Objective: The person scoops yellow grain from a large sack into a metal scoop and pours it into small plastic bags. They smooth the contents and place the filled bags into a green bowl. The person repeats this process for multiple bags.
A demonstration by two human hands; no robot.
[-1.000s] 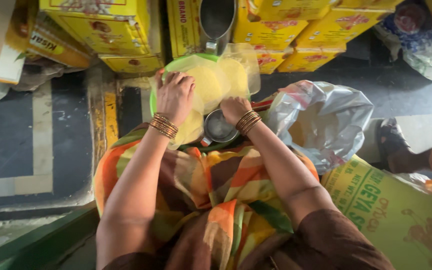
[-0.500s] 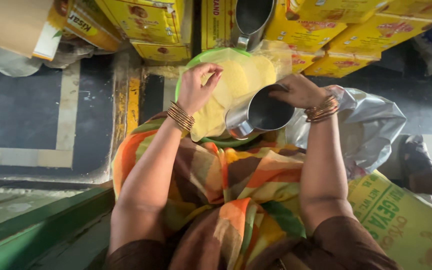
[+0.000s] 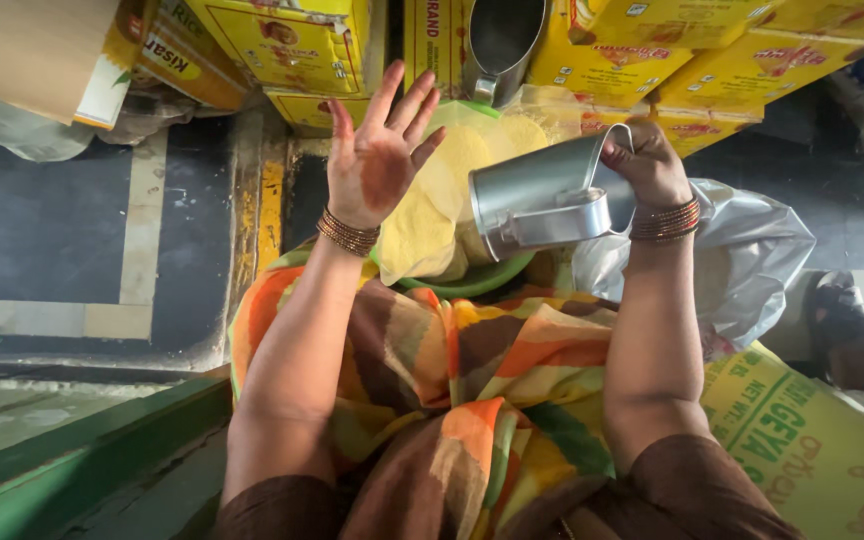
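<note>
Gripping a tilted metal mug (image 3: 542, 195) by its rim, the right hand (image 3: 642, 165) tips it toward the yellow-filled bag (image 3: 442, 200); the left hand (image 3: 377, 160) hovers wide, empty.

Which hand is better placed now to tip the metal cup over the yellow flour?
Probably the right hand: it already holds the metal cup, tilted above the bag of yellow flour. The left hand is open, fingers spread, holding nothing.

Setting: a small grocery shop or storeroom. Indicators: stacked yellow cartons (image 3: 292, 45), a printed grain sack (image 3: 812, 440), a steel measuring can (image 3: 542, 195) and loose plastic bags (image 3: 742, 260).
</note>
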